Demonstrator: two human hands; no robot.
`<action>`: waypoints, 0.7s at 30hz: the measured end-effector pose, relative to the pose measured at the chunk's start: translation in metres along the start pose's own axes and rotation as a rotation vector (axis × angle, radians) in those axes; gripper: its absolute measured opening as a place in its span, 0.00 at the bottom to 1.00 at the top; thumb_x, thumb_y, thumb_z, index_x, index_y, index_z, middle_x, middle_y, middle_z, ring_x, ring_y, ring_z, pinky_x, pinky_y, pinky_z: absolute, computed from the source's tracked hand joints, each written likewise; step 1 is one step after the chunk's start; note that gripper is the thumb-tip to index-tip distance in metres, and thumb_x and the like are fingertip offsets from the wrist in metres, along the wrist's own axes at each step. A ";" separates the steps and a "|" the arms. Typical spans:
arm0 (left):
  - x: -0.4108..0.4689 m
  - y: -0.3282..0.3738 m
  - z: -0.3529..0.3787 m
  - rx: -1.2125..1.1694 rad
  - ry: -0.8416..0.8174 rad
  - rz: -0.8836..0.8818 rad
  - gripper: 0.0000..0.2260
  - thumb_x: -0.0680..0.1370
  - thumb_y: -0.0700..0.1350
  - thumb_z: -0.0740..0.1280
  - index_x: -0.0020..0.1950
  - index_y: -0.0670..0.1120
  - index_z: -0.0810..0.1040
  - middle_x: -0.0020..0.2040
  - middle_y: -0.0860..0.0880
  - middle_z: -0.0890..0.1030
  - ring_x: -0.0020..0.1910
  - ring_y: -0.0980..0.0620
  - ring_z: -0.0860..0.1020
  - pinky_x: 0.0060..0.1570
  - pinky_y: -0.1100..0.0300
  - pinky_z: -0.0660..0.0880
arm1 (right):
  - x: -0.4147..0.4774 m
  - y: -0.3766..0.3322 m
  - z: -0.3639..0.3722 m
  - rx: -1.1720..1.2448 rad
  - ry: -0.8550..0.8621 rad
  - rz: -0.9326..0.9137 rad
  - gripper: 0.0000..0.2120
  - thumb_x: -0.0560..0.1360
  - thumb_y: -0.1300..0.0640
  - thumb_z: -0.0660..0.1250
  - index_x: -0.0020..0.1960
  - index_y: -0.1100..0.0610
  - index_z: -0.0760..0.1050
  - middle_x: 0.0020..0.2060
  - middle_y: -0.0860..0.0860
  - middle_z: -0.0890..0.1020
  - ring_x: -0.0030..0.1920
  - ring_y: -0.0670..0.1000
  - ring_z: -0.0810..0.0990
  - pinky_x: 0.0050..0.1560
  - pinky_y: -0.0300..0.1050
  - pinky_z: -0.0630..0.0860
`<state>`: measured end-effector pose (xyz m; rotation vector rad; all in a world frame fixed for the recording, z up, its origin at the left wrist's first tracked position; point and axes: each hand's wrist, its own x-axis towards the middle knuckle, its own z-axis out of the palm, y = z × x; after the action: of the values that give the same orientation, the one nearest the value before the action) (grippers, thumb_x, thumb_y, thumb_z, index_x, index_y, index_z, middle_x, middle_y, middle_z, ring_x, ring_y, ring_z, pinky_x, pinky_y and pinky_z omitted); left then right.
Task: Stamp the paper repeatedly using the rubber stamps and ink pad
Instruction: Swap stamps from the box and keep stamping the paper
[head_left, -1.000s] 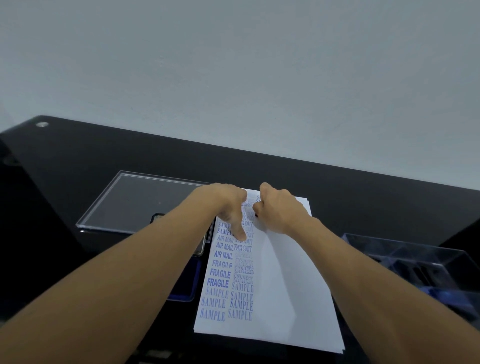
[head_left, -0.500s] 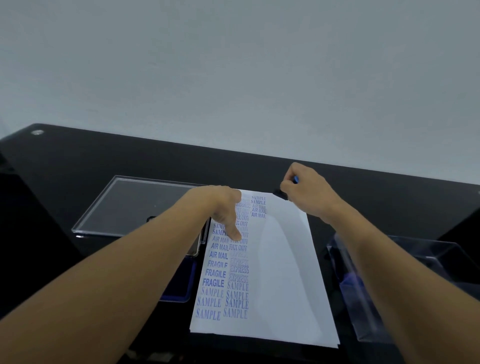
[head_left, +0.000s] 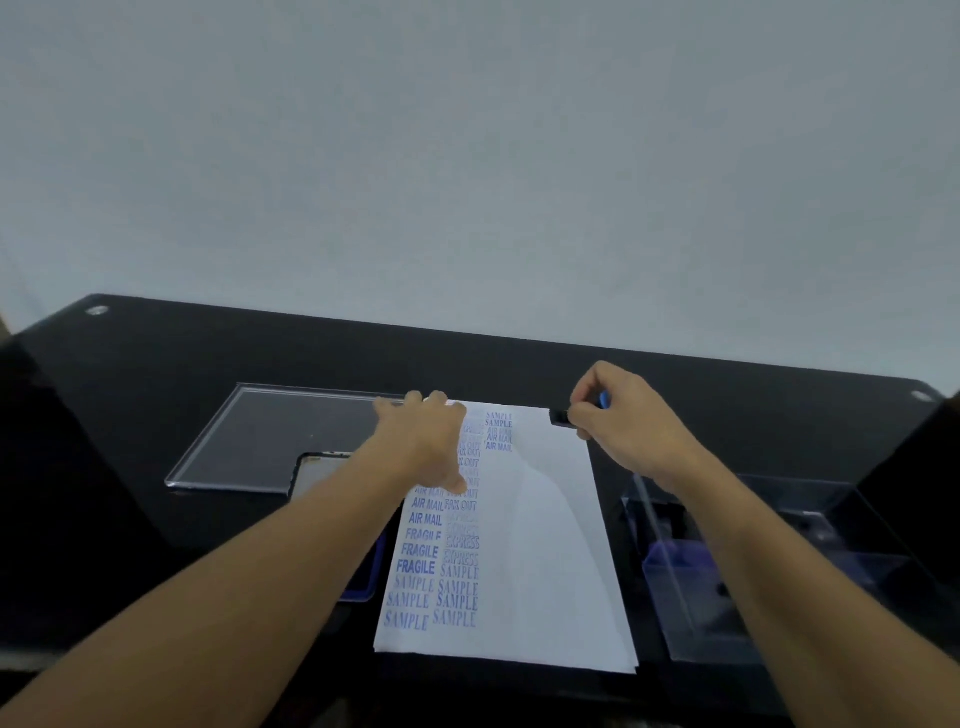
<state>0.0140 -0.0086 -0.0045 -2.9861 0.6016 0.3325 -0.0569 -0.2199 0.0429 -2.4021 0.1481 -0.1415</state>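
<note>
The paper (head_left: 545, 545) lay flat on the black desk (head_left: 156, 374), with blue imprints filling its left columns. The left hand (head_left: 426, 441) pressed it down, fingers spread flat. The right hand (head_left: 623, 415), fingers curled, pinched the stamp (head_left: 561, 417) at the sheet's far right corner. A second earlier it had been stamping beside the left hand.

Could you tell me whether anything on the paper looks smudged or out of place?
Yes: on the paper, the second column's middle prints look faint and overlapping, unlike the crisp FRAGILE prints beside them. Nothing else stands out.
</note>
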 end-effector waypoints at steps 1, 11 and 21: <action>-0.006 0.002 0.004 -0.026 0.041 -0.007 0.34 0.74 0.62 0.71 0.74 0.49 0.65 0.76 0.48 0.65 0.74 0.43 0.63 0.72 0.32 0.59 | -0.006 0.002 -0.002 0.000 -0.003 0.000 0.03 0.78 0.57 0.65 0.47 0.51 0.73 0.39 0.50 0.83 0.37 0.47 0.77 0.35 0.39 0.71; -0.091 0.040 0.032 -0.386 0.176 0.012 0.20 0.81 0.56 0.62 0.71 0.50 0.72 0.71 0.54 0.73 0.68 0.51 0.70 0.67 0.49 0.69 | -0.081 0.031 -0.027 0.054 0.015 0.038 0.06 0.79 0.55 0.64 0.43 0.51 0.74 0.35 0.47 0.81 0.30 0.42 0.74 0.34 0.40 0.71; -0.111 0.092 0.020 -0.575 0.202 0.103 0.18 0.81 0.56 0.63 0.69 0.51 0.73 0.71 0.55 0.73 0.67 0.53 0.70 0.68 0.53 0.68 | -0.118 0.056 -0.064 0.093 0.006 0.159 0.06 0.82 0.58 0.58 0.51 0.49 0.72 0.42 0.49 0.83 0.37 0.47 0.77 0.37 0.43 0.71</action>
<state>-0.1257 -0.0498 -0.0020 -3.5789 0.7982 0.2440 -0.1862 -0.2867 0.0456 -2.2869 0.3276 -0.0792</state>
